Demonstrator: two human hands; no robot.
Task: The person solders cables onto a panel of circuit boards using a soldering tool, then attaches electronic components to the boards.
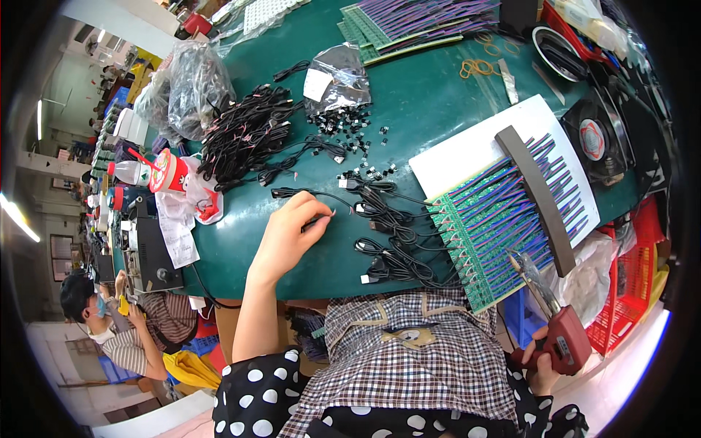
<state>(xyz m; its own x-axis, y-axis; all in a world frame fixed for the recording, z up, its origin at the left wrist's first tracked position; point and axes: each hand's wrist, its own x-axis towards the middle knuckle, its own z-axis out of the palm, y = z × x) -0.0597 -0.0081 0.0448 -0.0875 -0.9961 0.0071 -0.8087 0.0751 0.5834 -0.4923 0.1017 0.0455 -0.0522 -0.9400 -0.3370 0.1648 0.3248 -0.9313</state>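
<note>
We note a green work table (431, 95) filling most of the view. On its right side lies a white sheet (467, 150) carrying a row of green circuit boards (489, 226) with purple strips, and a dark bar (544, 197) rests across them. A heap of black cables (244, 135) sits at upper left, beside clear plastic bags (193, 84). Nearer the middle, a looser run of black cables (387, 219) leads to the boards' edge. Small black components (343, 120) are scattered below a small bag (336, 73).

Our left hand (288, 233) rests on the table with thumb and forefinger pressed together on the end of a thin black cable (314, 193); the cable arcs away just above the fingertips and runs right toward the looser bundle.

Our right hand (544, 361) is low at the right, off the table, closed around the grip of a red soldering gun (562, 336), whose tip points up toward the boards' lower corner.
</note>
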